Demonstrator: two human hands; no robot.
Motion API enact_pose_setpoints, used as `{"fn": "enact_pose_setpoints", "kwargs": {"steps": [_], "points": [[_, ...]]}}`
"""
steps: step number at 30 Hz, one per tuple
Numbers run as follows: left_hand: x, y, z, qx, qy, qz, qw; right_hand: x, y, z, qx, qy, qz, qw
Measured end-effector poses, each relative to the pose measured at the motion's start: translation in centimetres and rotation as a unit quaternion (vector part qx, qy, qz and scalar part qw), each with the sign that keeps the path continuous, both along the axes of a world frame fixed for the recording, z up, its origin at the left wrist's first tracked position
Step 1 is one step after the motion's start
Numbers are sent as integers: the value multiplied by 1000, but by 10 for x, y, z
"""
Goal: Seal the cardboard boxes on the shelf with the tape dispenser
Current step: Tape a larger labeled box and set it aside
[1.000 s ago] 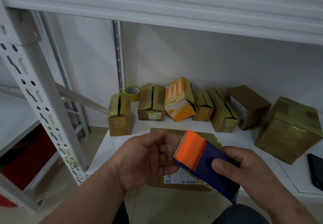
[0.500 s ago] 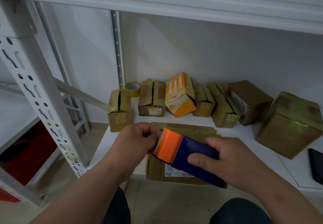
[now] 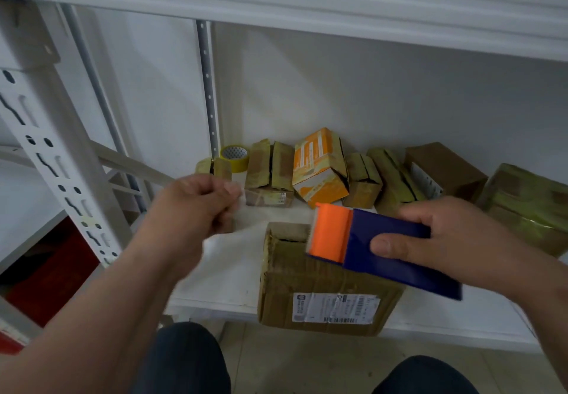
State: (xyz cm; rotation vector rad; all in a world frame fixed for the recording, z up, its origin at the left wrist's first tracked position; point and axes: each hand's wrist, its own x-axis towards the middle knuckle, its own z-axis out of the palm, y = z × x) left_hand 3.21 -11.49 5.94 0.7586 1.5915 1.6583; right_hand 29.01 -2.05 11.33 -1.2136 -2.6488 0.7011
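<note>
Head view | right hand (image 3: 455, 240) grips tape dispenser (image 3: 368, 247) over front box (image 3: 322, 283), flap seam open, no fresh tape visible | left hand (image 3: 196, 206) blurred, fingers curled, maybe pinching tape end: can't tell | back-row boxes (image 3: 270, 172) mostly taped | shelf (image 3: 221, 270) | sealing barely begun

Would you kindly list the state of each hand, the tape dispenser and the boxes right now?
right hand: grips the tape dispenser.
tape dispenser: held above the front box.
left hand: fingers curled, blurred; whether it pinches tape cannot be told.
front box: far flap lifted, label facing front.
orange box: tilted, closed.
tape roll: resting at the back.
</note>
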Motion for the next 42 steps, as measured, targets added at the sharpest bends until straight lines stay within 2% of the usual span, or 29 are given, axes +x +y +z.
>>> {"fn": "enact_pose_setpoints", "kwargs": {"steps": [4,14,28,42], "points": [[-15,7,-8,-14,-19,0,1000,8,20,13,-39,-2,0,999],[-21,25,-55,-117,-133,25,984,-1,60,25,-92,-110,-38,989],[-18,29,-88,-149,-268,40,951,-34,83,32,-119,-225,-32,966],[-2,25,-118,-182,-290,44,938,-56,78,7,-112,-328,-52,936]]}}
